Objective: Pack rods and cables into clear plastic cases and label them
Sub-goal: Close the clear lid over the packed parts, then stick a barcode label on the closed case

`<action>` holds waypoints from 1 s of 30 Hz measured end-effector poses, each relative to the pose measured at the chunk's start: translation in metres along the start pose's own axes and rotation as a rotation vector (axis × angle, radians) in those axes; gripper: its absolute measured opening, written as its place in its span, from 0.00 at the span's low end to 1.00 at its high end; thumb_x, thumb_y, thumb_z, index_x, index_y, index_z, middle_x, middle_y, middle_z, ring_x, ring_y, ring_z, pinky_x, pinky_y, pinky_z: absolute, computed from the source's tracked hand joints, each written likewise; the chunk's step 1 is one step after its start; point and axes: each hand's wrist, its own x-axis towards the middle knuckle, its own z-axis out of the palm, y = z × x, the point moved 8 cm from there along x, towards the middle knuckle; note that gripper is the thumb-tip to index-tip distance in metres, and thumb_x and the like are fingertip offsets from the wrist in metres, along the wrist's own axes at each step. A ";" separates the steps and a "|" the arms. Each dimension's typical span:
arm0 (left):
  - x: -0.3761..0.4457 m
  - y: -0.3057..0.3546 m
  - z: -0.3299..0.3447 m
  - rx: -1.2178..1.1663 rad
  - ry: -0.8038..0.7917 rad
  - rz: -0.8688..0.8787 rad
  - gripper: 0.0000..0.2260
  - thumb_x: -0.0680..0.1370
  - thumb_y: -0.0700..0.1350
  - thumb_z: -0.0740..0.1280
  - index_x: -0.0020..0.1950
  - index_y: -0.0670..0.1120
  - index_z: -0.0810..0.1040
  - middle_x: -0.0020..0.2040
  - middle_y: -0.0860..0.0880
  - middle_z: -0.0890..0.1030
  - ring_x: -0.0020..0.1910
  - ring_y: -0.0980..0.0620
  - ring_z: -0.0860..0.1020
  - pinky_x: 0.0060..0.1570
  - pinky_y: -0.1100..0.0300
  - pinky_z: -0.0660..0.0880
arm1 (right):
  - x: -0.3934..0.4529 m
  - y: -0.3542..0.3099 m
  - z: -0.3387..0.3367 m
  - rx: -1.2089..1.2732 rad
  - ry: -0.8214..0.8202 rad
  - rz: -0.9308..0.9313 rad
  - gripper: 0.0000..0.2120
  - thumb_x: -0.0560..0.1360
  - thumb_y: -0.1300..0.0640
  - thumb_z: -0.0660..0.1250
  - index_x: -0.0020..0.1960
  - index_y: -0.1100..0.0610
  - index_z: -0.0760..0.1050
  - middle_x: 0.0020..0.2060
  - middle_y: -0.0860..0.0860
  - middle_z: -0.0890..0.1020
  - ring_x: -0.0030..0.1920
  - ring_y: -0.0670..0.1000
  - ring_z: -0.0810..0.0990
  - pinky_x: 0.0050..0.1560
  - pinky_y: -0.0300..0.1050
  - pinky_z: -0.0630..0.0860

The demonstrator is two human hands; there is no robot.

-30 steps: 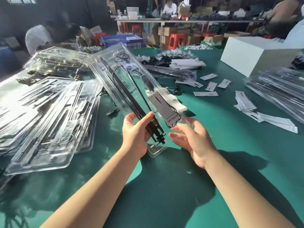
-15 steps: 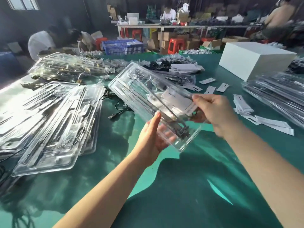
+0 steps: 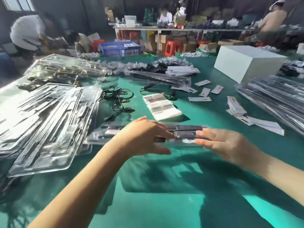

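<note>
Item: long clear plastic case w/ black rod inside (image 3: 184,134), lying crosswise on green worktop (image 3: 164,203), just nearer than white label stack (image 3: 162,106). Left hand (image 3: 144,137) spread flat on top; right hand (image 3: 225,145) loosely open at its end. Blurred. Advice: press evenly along edges so lid snaps. Vs 0.5 s ago: case was held tilted in air; now down.

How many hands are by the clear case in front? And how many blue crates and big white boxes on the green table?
Hands: 2 (left hand, right hand)
blue crate: 1
white box: 1
Total: 4
</note>
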 end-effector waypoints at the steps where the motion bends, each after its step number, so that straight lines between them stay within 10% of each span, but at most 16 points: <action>1: 0.003 0.008 0.013 -0.061 -0.031 0.033 0.19 0.74 0.60 0.68 0.65 0.67 0.73 0.66 0.61 0.75 0.64 0.60 0.72 0.66 0.57 0.67 | -0.004 0.000 0.008 -0.040 -0.034 0.000 0.16 0.79 0.62 0.58 0.59 0.54 0.81 0.59 0.53 0.81 0.57 0.56 0.82 0.55 0.51 0.79; 9: 0.009 0.017 0.067 -0.045 0.089 0.037 0.18 0.82 0.48 0.57 0.69 0.62 0.71 0.72 0.56 0.69 0.74 0.42 0.62 0.68 0.52 0.63 | 0.005 0.060 0.048 0.570 -0.401 0.767 0.15 0.72 0.48 0.72 0.55 0.33 0.77 0.51 0.33 0.82 0.53 0.34 0.79 0.51 0.30 0.70; 14: 0.006 0.018 0.067 -0.076 0.114 0.017 0.20 0.77 0.48 0.58 0.67 0.62 0.73 0.70 0.54 0.72 0.73 0.43 0.64 0.67 0.52 0.64 | 0.058 0.100 0.086 0.220 -0.324 1.037 0.28 0.76 0.39 0.64 0.72 0.50 0.67 0.66 0.52 0.75 0.63 0.55 0.74 0.60 0.46 0.71; 19: 0.004 0.016 0.060 -0.050 0.185 0.018 0.19 0.76 0.48 0.58 0.64 0.65 0.74 0.68 0.57 0.74 0.72 0.47 0.67 0.64 0.53 0.68 | 0.078 0.115 0.134 0.041 -0.528 1.345 0.32 0.70 0.33 0.65 0.64 0.55 0.72 0.67 0.56 0.71 0.68 0.60 0.66 0.66 0.58 0.60; 24: 0.007 0.006 0.061 -0.129 0.191 0.022 0.21 0.76 0.46 0.57 0.63 0.67 0.75 0.69 0.61 0.72 0.73 0.51 0.65 0.68 0.56 0.64 | 0.082 0.127 0.138 0.188 -0.375 1.544 0.26 0.67 0.45 0.75 0.61 0.54 0.74 0.59 0.55 0.77 0.61 0.58 0.73 0.61 0.52 0.63; 30: 0.002 -0.014 0.053 -0.517 0.393 -0.160 0.15 0.76 0.51 0.64 0.62 0.63 0.76 0.59 0.63 0.79 0.64 0.62 0.73 0.62 0.59 0.72 | 0.094 0.128 0.083 0.546 0.310 1.369 0.10 0.73 0.46 0.69 0.44 0.53 0.77 0.41 0.51 0.82 0.45 0.54 0.78 0.54 0.52 0.75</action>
